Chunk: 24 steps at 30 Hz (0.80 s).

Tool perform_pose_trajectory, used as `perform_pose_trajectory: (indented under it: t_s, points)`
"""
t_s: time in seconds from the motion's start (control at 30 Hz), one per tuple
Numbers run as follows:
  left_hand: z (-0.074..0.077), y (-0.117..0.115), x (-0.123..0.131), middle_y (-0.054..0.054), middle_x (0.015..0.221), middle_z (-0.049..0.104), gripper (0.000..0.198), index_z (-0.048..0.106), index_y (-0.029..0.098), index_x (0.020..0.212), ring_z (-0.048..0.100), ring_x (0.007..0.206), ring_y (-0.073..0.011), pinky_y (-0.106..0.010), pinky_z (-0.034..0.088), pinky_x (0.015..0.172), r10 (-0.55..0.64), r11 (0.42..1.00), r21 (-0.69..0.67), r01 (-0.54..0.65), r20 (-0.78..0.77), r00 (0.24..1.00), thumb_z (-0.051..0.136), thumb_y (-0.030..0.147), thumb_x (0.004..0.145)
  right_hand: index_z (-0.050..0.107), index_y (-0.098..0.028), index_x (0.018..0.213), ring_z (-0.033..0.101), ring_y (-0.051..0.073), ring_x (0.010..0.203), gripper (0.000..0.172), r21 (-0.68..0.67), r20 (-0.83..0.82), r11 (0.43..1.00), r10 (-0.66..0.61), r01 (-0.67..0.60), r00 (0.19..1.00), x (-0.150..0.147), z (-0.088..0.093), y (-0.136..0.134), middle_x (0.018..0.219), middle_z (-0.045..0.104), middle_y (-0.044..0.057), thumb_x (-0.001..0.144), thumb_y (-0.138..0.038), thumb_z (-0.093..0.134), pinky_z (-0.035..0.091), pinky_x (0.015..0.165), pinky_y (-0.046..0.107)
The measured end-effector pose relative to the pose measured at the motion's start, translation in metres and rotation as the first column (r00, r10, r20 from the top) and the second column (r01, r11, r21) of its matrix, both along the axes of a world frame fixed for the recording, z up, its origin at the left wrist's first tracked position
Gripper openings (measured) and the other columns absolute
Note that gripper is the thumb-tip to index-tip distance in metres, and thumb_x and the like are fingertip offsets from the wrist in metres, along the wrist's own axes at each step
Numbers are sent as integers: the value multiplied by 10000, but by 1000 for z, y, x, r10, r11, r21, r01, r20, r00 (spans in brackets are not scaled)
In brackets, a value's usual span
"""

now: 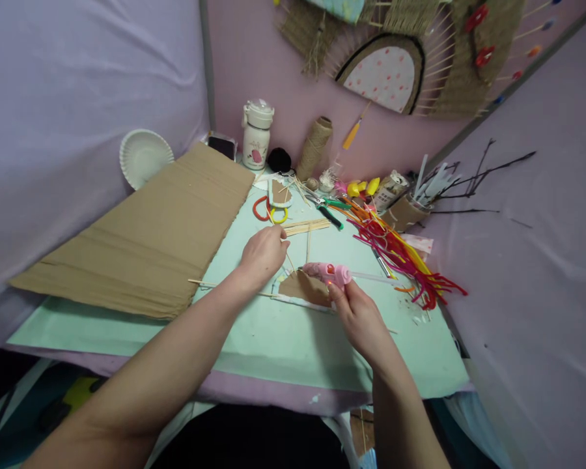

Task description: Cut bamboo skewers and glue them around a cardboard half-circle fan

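My right hand (354, 312) grips a pink hot glue gun (328, 272), a clear glue stick (376, 278) jutting from its back. The gun's nozzle points left, close to the lower end of a thin wooden stick (290, 260). That stick is pinched in the fingers of my left hand (266, 253) and slants down to the upper edge of a cardboard piece (305, 288) with a white border. Whether nozzle and stick touch, I cannot tell. Another thin stick (308, 244) stands out from the cardboard's top, and a long one (209, 284) lies under my left forearm.
A large cardboard sheet (141, 241) covers the table's left side. Behind my hands lie a bundle of sticks (305, 227), scissors (268, 210) and pliers (328, 212). Red and orange pipe cleaners (405, 254) spread at the right. A white bottle (257, 137) and twine spool (315, 146) stand behind.
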State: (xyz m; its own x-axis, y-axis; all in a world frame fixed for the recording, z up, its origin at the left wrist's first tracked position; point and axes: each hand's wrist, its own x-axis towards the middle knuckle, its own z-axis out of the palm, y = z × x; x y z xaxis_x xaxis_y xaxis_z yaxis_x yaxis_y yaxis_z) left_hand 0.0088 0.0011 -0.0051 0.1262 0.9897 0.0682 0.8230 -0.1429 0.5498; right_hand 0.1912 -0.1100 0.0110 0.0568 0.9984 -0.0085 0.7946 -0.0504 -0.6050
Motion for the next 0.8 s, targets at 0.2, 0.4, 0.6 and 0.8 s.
perform_pose_trajectory:
  t_s: [0.2,0.4,0.6,0.8]
  points:
    - [-1,0,0,-91,1025,700,185,636,182,1021,633,989,-243,-335,463,843,-3,1000,-9,3,-7,1000,521,255,896,617,-167,1050,634,262,889,417,18,9,1000,6,-6,1000,-1,1,0,953,699,128,933,-473,358,461,771,349]
    - [0,0,0,-94,1034,697,194,638,182,1032,632,989,-242,-334,462,854,4,1000,-28,-4,-2,1000,527,258,892,638,-182,1089,643,256,860,419,47,0,999,15,-15,1000,-3,3,0,895,706,110,935,-461,364,477,746,342]
    - [0,-1,0,-89,1023,701,181,636,183,1017,636,976,-245,-334,461,829,-1,1000,-13,1,-10,1000,523,256,897,629,-174,1022,637,259,894,403,12,23,1000,-17,16,1000,-2,3,-4,947,700,124,929,-469,372,472,778,352]
    - [-1,0,0,-90,1031,699,187,634,180,1025,635,981,-241,-331,461,830,-1,1000,-20,0,-25,1000,520,254,896,625,-181,991,637,257,865,404,29,37,1000,-5,4,999,1,2,-7,879,689,113,935,-486,366,468,727,332]
